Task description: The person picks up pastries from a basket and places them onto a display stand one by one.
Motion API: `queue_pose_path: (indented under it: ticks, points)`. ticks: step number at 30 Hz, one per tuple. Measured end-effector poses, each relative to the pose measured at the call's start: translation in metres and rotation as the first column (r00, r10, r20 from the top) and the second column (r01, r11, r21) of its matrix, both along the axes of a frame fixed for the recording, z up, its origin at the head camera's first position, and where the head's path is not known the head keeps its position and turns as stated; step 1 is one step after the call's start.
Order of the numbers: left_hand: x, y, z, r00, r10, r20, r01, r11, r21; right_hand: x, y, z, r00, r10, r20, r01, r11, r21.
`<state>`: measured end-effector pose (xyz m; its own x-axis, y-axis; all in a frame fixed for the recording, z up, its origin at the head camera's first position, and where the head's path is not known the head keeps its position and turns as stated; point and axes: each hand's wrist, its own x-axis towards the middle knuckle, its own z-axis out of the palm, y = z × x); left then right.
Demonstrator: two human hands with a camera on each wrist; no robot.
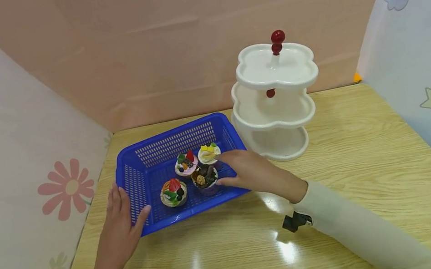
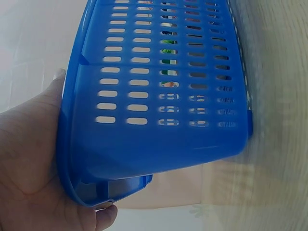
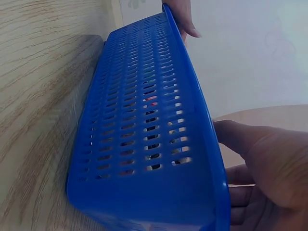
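A blue plastic basket with slotted sides stands on the table, and several cupcakes lie inside. My left hand rests at its near left corner, fingers along the left rim and thumb over the front rim. My right hand reaches over the right side, thumb and fingers apart. Its thumb tip is right at a chocolate-topped cupcake, its fingertips beside a cupcake with yellow cubes. A pink-cream cupcake and a strawberry-topped cupcake lie further left. In the right wrist view the basket's rim hides the fingertips.
A white three-tier stand with red ball knobs stands behind and right of the basket, close to its back right corner. The wooden table is bounded by a pinkish back wall and patterned side walls.
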<state>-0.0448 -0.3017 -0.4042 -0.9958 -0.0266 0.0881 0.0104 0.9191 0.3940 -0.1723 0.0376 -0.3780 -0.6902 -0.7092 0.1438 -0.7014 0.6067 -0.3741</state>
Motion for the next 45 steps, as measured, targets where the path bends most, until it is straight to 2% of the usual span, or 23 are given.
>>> queue_pose_path:
  ticks: [8,24,45]
  points:
    - [0.004,0.002,-0.005,0.999,0.032,-0.028,-0.033,0.999,-0.014,-0.004,-0.015,-0.003,0.999,-0.015,0.038,0.013,0.998,0.059]
    - [0.001,0.008,-0.011,0.996,0.070,-0.053,-0.071,0.997,-0.016,-0.011,-0.032,-0.016,0.987,-0.091,0.131,0.076,0.990,0.120]
    - [0.004,0.004,-0.016,0.994,0.073,-0.077,-0.073,0.997,0.005,-0.016,-0.047,-0.023,0.977,-0.061,0.206,0.056,0.998,0.030]
